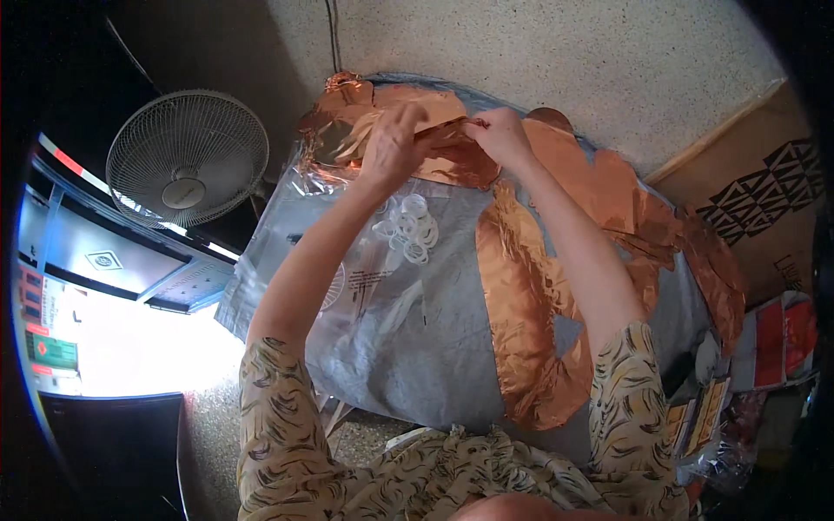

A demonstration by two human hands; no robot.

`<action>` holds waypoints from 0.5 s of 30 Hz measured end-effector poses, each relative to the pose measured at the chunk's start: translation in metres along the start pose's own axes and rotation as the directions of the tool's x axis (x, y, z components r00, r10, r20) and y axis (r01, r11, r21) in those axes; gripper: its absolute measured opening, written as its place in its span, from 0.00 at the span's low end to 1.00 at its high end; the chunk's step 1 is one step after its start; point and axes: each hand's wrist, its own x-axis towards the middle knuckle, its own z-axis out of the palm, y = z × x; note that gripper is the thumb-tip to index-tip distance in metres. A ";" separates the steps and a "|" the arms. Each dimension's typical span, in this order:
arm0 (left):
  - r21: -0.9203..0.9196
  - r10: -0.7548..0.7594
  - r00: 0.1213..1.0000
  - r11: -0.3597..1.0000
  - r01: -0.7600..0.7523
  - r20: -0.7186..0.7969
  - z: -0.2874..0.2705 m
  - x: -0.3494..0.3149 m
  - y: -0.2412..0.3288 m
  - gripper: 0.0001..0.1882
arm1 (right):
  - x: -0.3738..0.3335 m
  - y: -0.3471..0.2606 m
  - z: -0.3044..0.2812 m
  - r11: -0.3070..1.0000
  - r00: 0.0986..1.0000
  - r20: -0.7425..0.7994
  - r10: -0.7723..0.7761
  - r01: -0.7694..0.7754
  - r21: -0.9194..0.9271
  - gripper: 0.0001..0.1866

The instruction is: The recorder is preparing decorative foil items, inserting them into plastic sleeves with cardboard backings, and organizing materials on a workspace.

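My right hand (502, 139) pinches the upper edge of a copper-coloured foil sheet (460, 165) at the far side of the table. To its left, my left hand (395, 146) has bent fingers at the left end of this sheet; its grip is partly hidden. More crumpled copper foil (352, 108) lies behind and left of my hands. Cut foil pieces (599, 187) spread to the right, and a long foil strip (517, 321) runs toward me. Several white rings (415, 230) sit in a loose heap just nearer than my left hand.
A grey cloth (434, 347) covers the table, with a clear plastic bag (339, 269) on its left part. A fan (187, 161) stands at the left. On the right are a cardboard box (764, 200) and a red and white packet (773, 343). The wall (556, 52) rises behind.
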 end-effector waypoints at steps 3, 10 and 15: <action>0.149 -0.085 0.984 0.983 0.108 -0.156 -0.006 -0.006 0.014 0.25 | -0.001 0.010 0.004 0.994 0.998 0.010 0.061 -0.061 0.094 0.14; 0.186 -0.065 0.996 0.980 0.077 -0.067 0.002 -0.012 0.003 0.24 | 0.001 0.027 0.015 0.872 0.986 -0.022 0.167 -0.137 0.470 0.12; 0.184 -0.192 0.981 0.965 0.185 0.018 0.007 -0.026 -0.011 0.13 | -0.007 0.011 0.020 0.741 0.969 0.020 0.246 -0.202 0.641 0.09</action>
